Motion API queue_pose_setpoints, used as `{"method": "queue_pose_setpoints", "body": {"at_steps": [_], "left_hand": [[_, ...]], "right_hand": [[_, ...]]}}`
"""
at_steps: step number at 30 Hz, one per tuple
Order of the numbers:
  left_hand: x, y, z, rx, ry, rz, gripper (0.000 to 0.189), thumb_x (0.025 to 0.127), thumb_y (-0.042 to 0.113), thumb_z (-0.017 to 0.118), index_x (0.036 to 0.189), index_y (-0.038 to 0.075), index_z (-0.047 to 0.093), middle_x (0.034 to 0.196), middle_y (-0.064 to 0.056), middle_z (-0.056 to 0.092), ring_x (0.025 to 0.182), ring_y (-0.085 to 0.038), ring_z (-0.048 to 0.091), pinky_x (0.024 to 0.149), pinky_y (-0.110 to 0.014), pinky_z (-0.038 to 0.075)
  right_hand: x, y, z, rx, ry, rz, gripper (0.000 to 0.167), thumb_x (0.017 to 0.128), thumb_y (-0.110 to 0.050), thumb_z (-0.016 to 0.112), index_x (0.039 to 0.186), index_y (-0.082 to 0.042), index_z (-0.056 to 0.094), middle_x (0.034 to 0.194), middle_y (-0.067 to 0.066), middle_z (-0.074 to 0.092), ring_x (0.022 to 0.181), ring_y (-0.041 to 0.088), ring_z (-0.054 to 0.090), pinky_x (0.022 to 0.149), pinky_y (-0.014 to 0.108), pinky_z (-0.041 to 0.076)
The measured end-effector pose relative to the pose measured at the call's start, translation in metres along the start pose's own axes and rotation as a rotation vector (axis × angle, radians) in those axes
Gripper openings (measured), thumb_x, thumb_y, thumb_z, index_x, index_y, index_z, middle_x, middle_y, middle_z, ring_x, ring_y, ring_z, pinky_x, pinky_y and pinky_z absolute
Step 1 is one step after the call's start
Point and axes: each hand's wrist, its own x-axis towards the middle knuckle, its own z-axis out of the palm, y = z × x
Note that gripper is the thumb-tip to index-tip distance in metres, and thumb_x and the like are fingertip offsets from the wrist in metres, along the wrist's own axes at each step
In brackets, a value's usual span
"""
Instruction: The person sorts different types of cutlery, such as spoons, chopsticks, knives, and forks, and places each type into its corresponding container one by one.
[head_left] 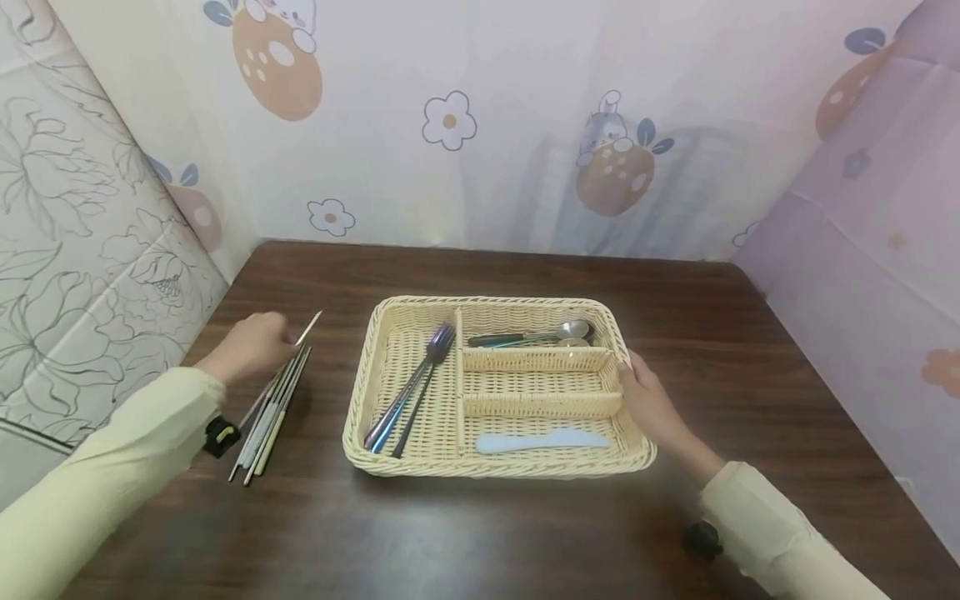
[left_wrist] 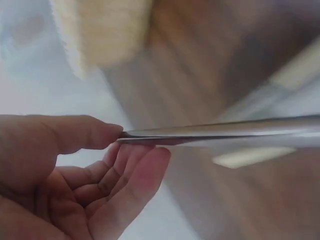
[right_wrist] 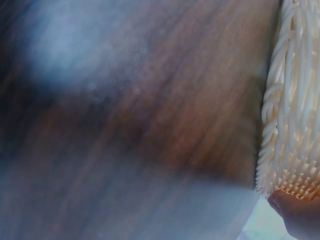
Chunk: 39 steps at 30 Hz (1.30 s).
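Observation:
My left hand [head_left: 251, 346] pinches a slim silver chopstick [left_wrist: 225, 129] between thumb and fingers, near one end. Under it lies a bundle of metallic and pale chopsticks [head_left: 273, 417] on the table's left side. At the right, my right hand [head_left: 656, 408] grips the end rim of a cream woven cutlery basket [head_left: 480, 472], thumb on the edge. Dark and purple-blue forks [head_left: 420, 379] lie in the basket's long left compartment. Spoons [head_left: 573, 330] sit in the back right compartment, and a white plastic knife [head_left: 543, 441] lies in the front right one.
A dark wood table [head_left: 480, 542] carries everything. Behind it hangs a patterned cloth [head_left: 495, 183], with more cloth at the left and right sides. Low dividers [head_left: 540, 406] split the basket's right part into three compartments.

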Motion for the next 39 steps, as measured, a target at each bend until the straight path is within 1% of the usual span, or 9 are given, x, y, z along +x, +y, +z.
{"method": "queue_pose_setpoints", "body": {"at_steps": [4, 8, 13, 16, 20, 24, 30, 35, 39], "left_hand": [[0.021, 0.064, -0.013, 0.028, 0.009, 0.112, 0.032, 0.084, 0.006, 0.058, 0.054, 0.011, 0.046, 0.049, 0.004, 0.040, 0.042, -0.010, 0.036, 0.043, -0.028, 0.033], [0.039, 0.129, -0.013, 0.037, -0.026, 0.253, 0.032, 0.085, 0.002, 0.058, 0.058, 0.013, 0.043, 0.054, 0.003, 0.041, 0.045, -0.010, 0.035, 0.046, -0.024, 0.035], [0.064, 0.194, 0.005, 0.149, -0.097, 0.452, 0.037, 0.089, 0.001, 0.053, 0.058, 0.015, 0.038, 0.055, 0.005, 0.037, 0.047, -0.007, 0.032, 0.047, -0.021, 0.032], [0.073, 0.221, 0.022, 0.174, -0.193, 0.490, 0.032, 0.093, 0.002, 0.048, 0.064, 0.015, 0.042, 0.058, 0.005, 0.039, 0.050, -0.008, 0.036, 0.048, -0.021, 0.036], [0.083, 0.243, 0.044, 0.234, -0.277, 0.526, 0.022, 0.096, 0.006, 0.046, 0.076, 0.013, 0.053, 0.066, 0.004, 0.046, 0.057, -0.009, 0.043, 0.055, -0.022, 0.044], [0.097, 0.258, 0.064, 0.319, -0.275, 0.594, 0.018, 0.097, 0.010, 0.048, 0.083, 0.011, 0.059, 0.069, 0.004, 0.050, 0.058, -0.008, 0.044, 0.055, -0.021, 0.043], [0.112, 0.277, 0.090, 0.434, -0.245, 0.691, 0.013, 0.096, 0.007, 0.053, 0.100, 0.009, 0.065, 0.087, 0.000, 0.063, 0.070, -0.010, 0.052, 0.063, -0.022, 0.048], [0.119, 0.292, 0.103, 0.537, -0.190, 0.776, 0.016, 0.091, 0.006, 0.060, 0.105, 0.011, 0.067, 0.100, -0.002, 0.067, 0.086, -0.013, 0.062, 0.076, -0.023, 0.050], [0.118, 0.300, 0.109, 0.584, -0.217, 0.789, 0.016, 0.093, 0.008, 0.058, 0.107, 0.011, 0.064, 0.104, -0.002, 0.065, 0.092, -0.014, 0.061, 0.080, -0.023, 0.049]], "right_hand": [[-0.001, 0.002, -0.002, 0.030, -0.006, -0.002, 0.055, 0.105, -0.029, 0.022, 0.151, -0.003, 0.009, 0.139, 0.034, 0.035, 0.122, 0.046, 0.043, 0.101, 0.055, 0.033], [-0.002, 0.004, -0.002, 0.060, -0.015, -0.016, 0.054, 0.105, -0.028, 0.023, 0.151, -0.003, 0.010, 0.135, 0.034, 0.040, 0.115, 0.045, 0.050, 0.096, 0.053, 0.040], [0.000, 0.004, 0.000, 0.055, -0.015, -0.014, 0.054, 0.105, -0.028, 0.024, 0.151, -0.003, 0.010, 0.137, 0.033, 0.039, 0.119, 0.045, 0.047, 0.101, 0.053, 0.035], [0.002, 0.004, 0.002, 0.048, -0.016, -0.016, 0.053, 0.105, -0.026, 0.024, 0.151, -0.001, 0.011, 0.138, 0.032, 0.037, 0.123, 0.044, 0.043, 0.105, 0.054, 0.029], [0.003, 0.002, 0.005, 0.037, -0.014, -0.010, 0.052, 0.105, -0.025, 0.025, 0.150, -0.001, 0.013, 0.140, 0.031, 0.037, 0.126, 0.044, 0.040, 0.107, 0.055, 0.024], [0.003, 0.002, 0.005, 0.040, -0.011, -0.011, 0.052, 0.105, -0.024, 0.025, 0.150, 0.000, 0.014, 0.141, 0.031, 0.036, 0.129, 0.043, 0.037, 0.108, 0.054, 0.022], [0.002, 0.002, 0.003, 0.056, -0.018, 0.000, 0.052, 0.105, -0.024, 0.024, 0.150, 0.000, 0.012, 0.143, 0.030, 0.033, 0.130, 0.042, 0.036, 0.108, 0.053, 0.024], [0.002, 0.001, 0.000, 0.073, -0.011, -0.009, 0.052, 0.105, -0.024, 0.024, 0.150, 0.000, 0.014, 0.140, 0.031, 0.036, 0.127, 0.042, 0.039, 0.107, 0.052, 0.026], [0.002, 0.000, -0.002, 0.057, 0.001, -0.020, 0.051, 0.105, -0.023, 0.025, 0.149, 0.001, 0.015, 0.142, 0.031, 0.033, 0.130, 0.042, 0.035, 0.108, 0.052, 0.022]]}}
